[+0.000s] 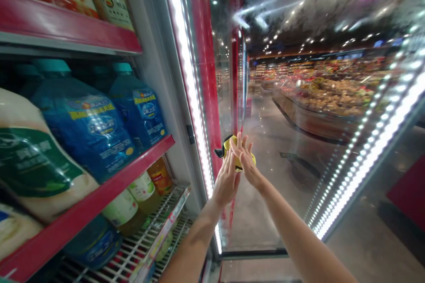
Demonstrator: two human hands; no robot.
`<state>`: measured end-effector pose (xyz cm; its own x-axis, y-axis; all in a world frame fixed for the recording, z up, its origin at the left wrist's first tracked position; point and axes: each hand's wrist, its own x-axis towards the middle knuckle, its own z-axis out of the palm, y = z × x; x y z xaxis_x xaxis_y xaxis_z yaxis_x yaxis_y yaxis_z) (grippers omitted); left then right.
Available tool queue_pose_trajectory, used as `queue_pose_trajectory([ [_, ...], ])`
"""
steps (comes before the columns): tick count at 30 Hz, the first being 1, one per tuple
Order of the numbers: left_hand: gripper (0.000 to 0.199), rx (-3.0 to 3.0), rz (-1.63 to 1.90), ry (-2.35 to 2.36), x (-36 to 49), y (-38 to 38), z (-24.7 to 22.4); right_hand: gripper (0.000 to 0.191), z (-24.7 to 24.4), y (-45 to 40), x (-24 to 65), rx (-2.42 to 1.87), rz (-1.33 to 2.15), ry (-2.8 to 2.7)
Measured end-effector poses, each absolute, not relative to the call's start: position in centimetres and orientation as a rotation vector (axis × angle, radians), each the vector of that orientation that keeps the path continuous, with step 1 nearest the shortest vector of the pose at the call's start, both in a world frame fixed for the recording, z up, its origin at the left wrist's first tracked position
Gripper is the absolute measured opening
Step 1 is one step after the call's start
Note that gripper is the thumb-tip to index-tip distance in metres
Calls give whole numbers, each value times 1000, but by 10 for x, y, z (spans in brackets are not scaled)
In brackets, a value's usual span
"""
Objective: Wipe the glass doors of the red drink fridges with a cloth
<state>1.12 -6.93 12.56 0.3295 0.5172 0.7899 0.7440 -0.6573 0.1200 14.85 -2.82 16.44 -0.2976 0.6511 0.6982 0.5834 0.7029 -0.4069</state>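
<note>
A small yellow-and-black object [228, 142] is in my hands in front of the open cooler door; its kind I cannot make out. A black tip sticks out on its left, and yellow shows between and beyond my fingers. My left hand [227, 180] lies against it from the lower left, fingers long and close together. Over it from the right comes my right hand [245, 155], fingers stretched and crossing the left fingertips. Between them the two hands hold the object, and much of it is covered.
To the left, red-edged cooler shelves [146, 159] carry blue bottles [93, 119] and a green-labelled white jug [36, 163]. A wire rack [133, 252] sits lower. The glass door [285, 212] has a bright LED strip [368, 163]. Beyond it is a produce stand [308, 119].
</note>
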Motion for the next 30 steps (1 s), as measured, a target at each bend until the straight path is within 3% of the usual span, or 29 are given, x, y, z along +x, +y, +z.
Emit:
queue_pose_trajectory([
  [4,84,-2174,-1282,-1295,45,-55,123,56,171,-34,176,-804,191,-1961],
  [8,96,-1931,-1354,-1445,79,-41,129,59,164,-40,218,-943,-172,-1932],
  [12,98,-1791,-1309,-1461,83,-24,136,79,154,-44,260,-1289,-491,-1808],
  [17,94,-1709,-1157,-1467,51,-31,92,99,149,-44,274,-1334,-568,-1870],
  [21,92,-1810,-1065,-1396,24,-38,69,103,150,-48,270,-1314,-549,-1856],
  [26,73,-1789,-1116,-1527,14,-24,144,100,150,-53,271,-1282,-492,-1859],
  [30,83,-1723,-1230,-1506,28,-25,171,99,147,-54,273,-1271,-467,-1861],
])
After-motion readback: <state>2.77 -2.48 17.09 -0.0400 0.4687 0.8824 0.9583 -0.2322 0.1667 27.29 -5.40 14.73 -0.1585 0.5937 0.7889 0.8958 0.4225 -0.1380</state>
